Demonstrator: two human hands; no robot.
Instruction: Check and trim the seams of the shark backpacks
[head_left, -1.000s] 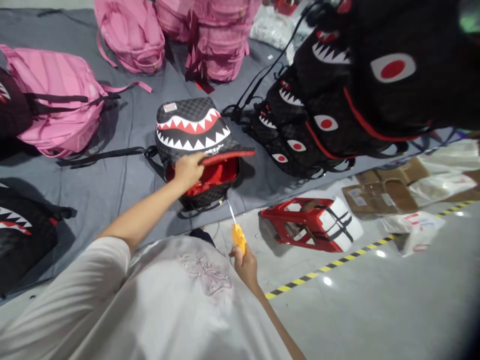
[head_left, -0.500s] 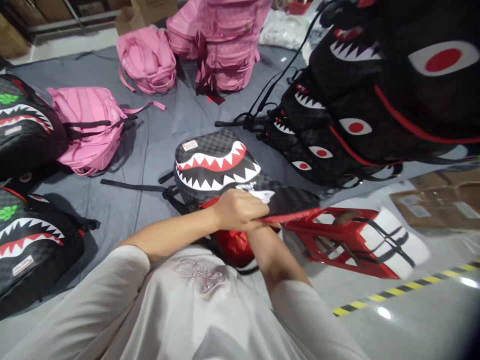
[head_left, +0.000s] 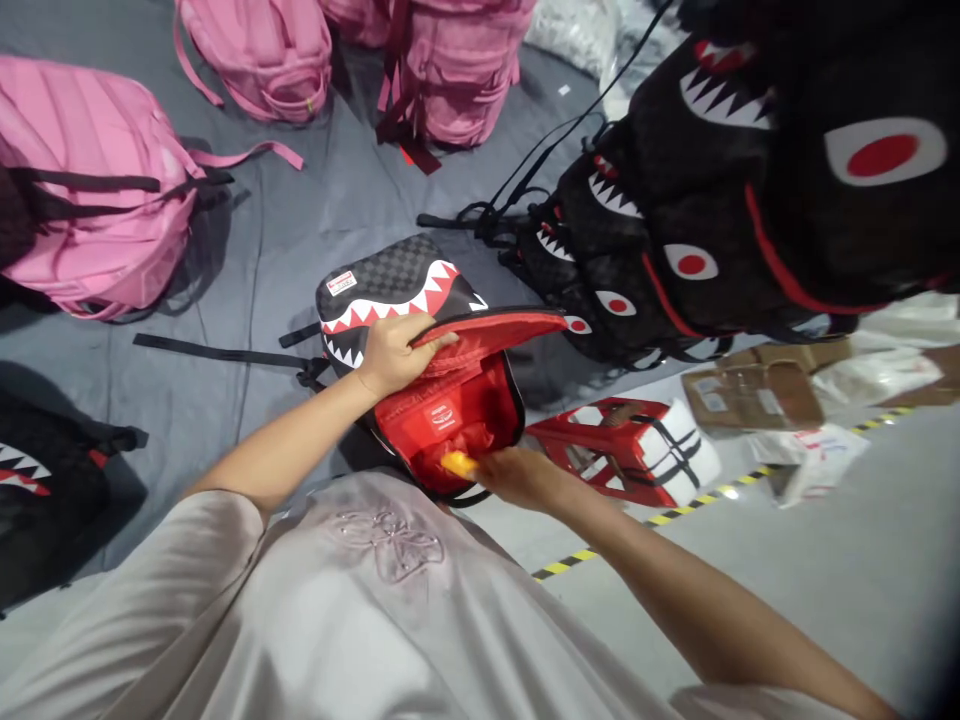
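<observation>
A black checkered backpack (head_left: 390, 268) with a red-and-white shark mouth lies on the grey cloth in front of me. Its front panel is folded back, baring a bright red lining (head_left: 420, 405). My left hand (head_left: 399, 352) is closed on the edge of that panel, thumb over the red side. At the mouth of the bag, my right hand (head_left: 521, 476) has its fingers closed on a small yellow thing (head_left: 459, 462), whose kind I cannot make out. Crumpled red material sits beside it inside the bag.
Black shark-face backpacks (head_left: 645, 225) are heaped on the right. Pink backpacks (head_left: 97, 190) lie at left and back. A red-and-white stool (head_left: 622, 450) stands by the cloth's edge, near cardboard boxes (head_left: 750, 390) and yellow-black floor tape (head_left: 570, 563).
The backpack's front panel has been lifted back, showing the red lining. My right hand has moved from beside my left hand down to the bag opening, where the yellow thing now shows.
</observation>
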